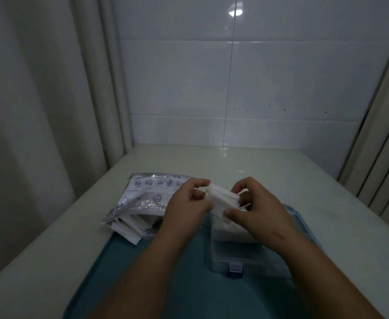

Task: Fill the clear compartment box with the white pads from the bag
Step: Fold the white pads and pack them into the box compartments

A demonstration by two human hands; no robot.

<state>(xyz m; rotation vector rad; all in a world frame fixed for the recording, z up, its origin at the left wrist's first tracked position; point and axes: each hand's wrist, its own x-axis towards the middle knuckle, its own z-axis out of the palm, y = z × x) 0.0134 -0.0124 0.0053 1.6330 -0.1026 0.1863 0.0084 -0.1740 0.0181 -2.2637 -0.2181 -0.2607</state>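
Head view: our left hand [187,207] and right hand [261,211] both pinch a small stack of white pads [223,200], each grip narrow on one end, just above the far part of the clear box [242,255] on the teal tray [124,261]. We'd square the stack first, then lower it flat so no pad catches a divider. The bag [143,199] lies close on the left, pads spilling out; bare tabletop [327,180] shows right of the tray.
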